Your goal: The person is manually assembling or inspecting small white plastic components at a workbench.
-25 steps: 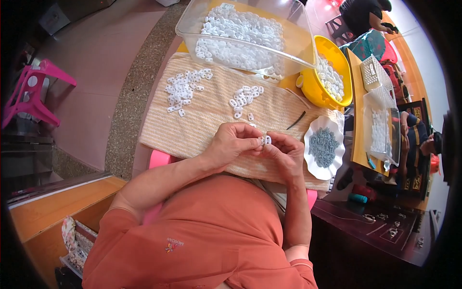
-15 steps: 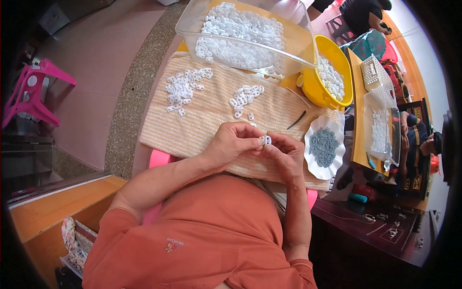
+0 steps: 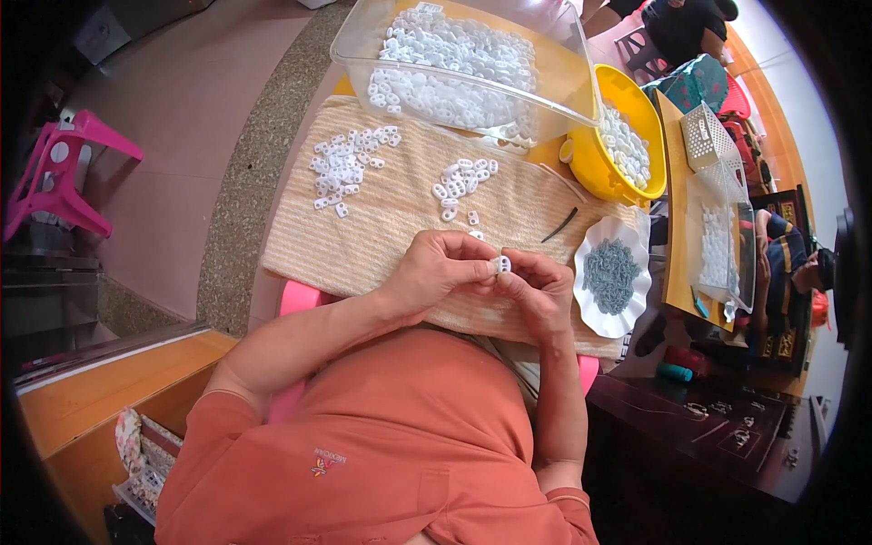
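Between the fingertips of both hands, just above the near part of the towel, is a small white two-hole plastic cord lock (image 3: 504, 264). My left hand (image 3: 434, 272) pinches it from the left, thumb and forefinger closed. From the other side my right hand (image 3: 542, 289) grips it with thumb and fingers. A loose cluster of finished-looking white pieces (image 3: 459, 184) lies beyond my hands, and a larger heap of smaller white pieces (image 3: 342, 165) lies to the left. Right of my right hand, a white wavy-edged dish (image 3: 586, 307) holds many tiny grey pieces, like springs (image 3: 611, 275).
A striped towel (image 3: 304, 238) covers the work surface. At the back stands a clear plastic bin (image 3: 568, 91) of white pieces, beside a yellow bowl (image 3: 654, 113) of more. A thin black stick (image 3: 560, 225) lies near the dish. A pink stool (image 3: 68, 182) stands left; other people sit at right.
Both hands stay nearly in place, still pinching the white cord lock, which has turned slightly between the fingertips.
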Motion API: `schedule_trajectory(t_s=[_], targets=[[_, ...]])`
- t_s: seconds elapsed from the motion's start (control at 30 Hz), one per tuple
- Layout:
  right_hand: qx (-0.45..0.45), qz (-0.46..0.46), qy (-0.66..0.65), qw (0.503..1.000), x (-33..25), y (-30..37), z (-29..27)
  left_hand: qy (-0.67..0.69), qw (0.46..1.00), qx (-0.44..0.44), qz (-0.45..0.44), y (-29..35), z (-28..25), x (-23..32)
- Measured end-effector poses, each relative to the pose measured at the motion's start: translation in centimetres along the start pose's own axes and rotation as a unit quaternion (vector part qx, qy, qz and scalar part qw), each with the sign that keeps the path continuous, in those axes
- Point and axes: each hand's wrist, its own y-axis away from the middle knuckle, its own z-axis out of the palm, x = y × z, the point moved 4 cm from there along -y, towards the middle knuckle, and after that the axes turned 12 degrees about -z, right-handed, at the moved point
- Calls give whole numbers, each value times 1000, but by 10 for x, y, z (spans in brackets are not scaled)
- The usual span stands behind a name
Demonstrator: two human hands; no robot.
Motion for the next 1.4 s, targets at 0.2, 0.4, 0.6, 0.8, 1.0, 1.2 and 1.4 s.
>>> schedule_trajectory(t_s=[0.2,0.4,0.6,0.8,1.0,1.2,1.4], targets=[[-3,-3,-16,1000,0,0,0,-3,1000,-12,-2,0,1,1],[-5,-15,-20,1000,5,2,-4,26,999,-19,-31,2,3,3],[-2,-26,-15,1000,6,3,-6,60,996,-41,-55,1,3,2],[-8,-36,13,999,-1,4,-4,71,993,-64,-75,2,5,3],[-29,-85,-6,996,-2,4,-5,72,989,-98,-80,4,10,6],[-37,-88,33,995,-11,5,-1,62,984,-147,-82,4,9,5],[-52,-127,80,987,-18,7,1,52,983,-163,-63,4,13,4]])
